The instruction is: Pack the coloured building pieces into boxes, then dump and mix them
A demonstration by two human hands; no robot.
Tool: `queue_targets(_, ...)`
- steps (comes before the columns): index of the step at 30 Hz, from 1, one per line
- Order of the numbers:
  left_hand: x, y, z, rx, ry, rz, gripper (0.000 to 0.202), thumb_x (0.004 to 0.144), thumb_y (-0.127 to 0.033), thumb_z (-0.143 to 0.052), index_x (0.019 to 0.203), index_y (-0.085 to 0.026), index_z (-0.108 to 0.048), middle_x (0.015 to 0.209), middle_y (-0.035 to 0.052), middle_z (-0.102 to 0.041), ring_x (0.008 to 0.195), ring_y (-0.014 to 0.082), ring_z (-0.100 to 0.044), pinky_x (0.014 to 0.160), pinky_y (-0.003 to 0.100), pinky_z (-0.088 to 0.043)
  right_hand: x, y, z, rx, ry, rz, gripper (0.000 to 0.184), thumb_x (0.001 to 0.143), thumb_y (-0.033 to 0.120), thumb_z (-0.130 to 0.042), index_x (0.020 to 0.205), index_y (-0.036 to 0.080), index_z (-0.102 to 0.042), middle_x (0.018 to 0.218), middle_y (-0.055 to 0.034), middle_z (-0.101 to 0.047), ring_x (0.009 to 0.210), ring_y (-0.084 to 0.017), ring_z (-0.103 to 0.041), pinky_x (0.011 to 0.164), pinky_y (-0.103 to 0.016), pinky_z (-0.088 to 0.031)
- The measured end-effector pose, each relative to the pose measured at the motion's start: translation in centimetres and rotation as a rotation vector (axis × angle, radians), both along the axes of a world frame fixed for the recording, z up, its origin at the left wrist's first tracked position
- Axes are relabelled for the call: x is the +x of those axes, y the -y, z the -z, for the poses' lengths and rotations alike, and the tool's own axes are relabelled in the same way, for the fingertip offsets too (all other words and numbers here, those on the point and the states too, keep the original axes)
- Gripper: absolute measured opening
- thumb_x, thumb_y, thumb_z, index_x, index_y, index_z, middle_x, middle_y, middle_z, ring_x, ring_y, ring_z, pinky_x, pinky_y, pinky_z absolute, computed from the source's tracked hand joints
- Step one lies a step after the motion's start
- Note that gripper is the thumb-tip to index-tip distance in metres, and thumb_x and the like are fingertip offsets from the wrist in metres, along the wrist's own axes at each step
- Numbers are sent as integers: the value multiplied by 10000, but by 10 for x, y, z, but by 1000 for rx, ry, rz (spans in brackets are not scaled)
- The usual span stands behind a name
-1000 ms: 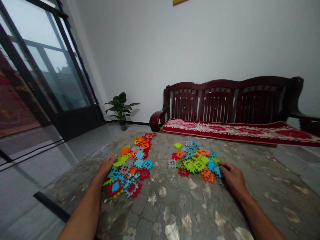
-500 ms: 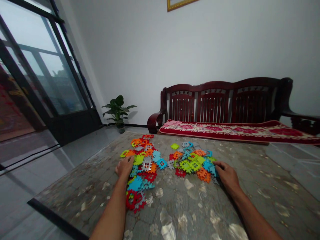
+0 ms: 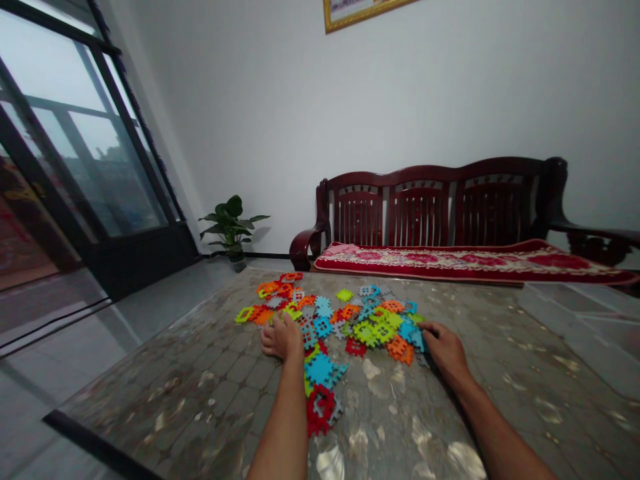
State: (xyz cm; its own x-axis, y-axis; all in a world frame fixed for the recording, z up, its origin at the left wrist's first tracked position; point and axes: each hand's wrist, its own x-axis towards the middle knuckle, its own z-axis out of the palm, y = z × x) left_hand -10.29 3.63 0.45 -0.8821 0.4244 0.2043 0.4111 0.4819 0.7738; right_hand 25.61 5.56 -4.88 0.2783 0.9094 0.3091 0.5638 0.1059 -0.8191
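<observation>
Interlocking plastic tiles with notched edges lie in a loose pile across the table. My left hand [image 3: 283,337] rests against the pile's left side, fingers loosely bent, touching the tiles by a lime-green tile [image 3: 293,311]. Close to it are a light-blue tile [image 3: 323,327] and an orange tile [image 3: 263,316]. A bigger blue tile [image 3: 321,369] and a red tile [image 3: 321,408] lie nearer to me. On the right edge, my right hand [image 3: 445,347] touches a blue tile [image 3: 411,332], its fingers partly bent. Neither hand visibly grips a tile; some fingertips are hidden.
The tiles lie on a grey patterned table [image 3: 215,413]. A clear plastic box [image 3: 575,327] stands on its right side. Beyond are a dark red wooden bench [image 3: 415,207] with a red floral cover [image 3: 470,261] and a potted plant [image 3: 231,227].
My left hand has moved right, shifting the nearer left-hand tiles with it, so the two clusters now meet. My right hand stays at the right edge. The camera view has shifted slightly.
</observation>
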Motion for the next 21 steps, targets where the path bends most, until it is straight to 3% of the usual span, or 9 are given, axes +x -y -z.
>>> queue_targets(4, 26, 0, -4, 88, 29, 26, 460, 996, -386, -374, 1439, -350, -491, 1545, 129, -472, 1480, 402, -333, 1113, 665, -303, 0, -1, 3, -2, 12, 1, 402, 744, 373, -475, 933, 229, -799, 1017, -61, -789, 984, -259, -717, 917, -381, -534)
queue_targets(8, 42, -3, -10, 161, 46, 126, 510, 1011, -292, -303, 1502, -215, -418, 1545, 190, -464, 1457, 349, -404, 1157, 571, -333, 0, -2, 3, -17, -5, -15, 420, 749, 372, -466, 951, 207, -795, 1043, -76, -785, 1008, -266, -713, 933, -390, -530)
queue_targets(13, 52, -14, -20, 196, 80, 320, 561, 1001, -217, -294, 1561, -204, -317, 1552, 140, -486, 1472, 259, -417, 1182, 443, -371, -1, -1, 1, 0, 6, -2, 388, 747, 350, -483, 930, 225, -801, 1011, -61, -789, 981, -253, -714, 927, -379, -532)
queue_targets(18, 45, -10, -42, 171, 81, 674, 492, 1002, -257, -359, 1473, -175, -477, 1457, 112, -602, 1366, 206, -554, 1134, 352, -445, -2, 1, 0, 15, -3, 8, 386, 746, 337, -485, 931, 232, -807, 1013, -55, -791, 978, -247, -717, 925, -365, -533)
queue_targets(21, 29, 9, -52, 96, 81, 935, 442, 893, -329, -611, 1305, -174, -647, 1337, 102, -694, 1246, 242, -647, 1070, 341, -506, -3, 1, 0, 15, -15, 15, 368, 747, 325, -496, 926, 240, -805, 1009, -43, -795, 980, -240, -717, 914, -350, -534)
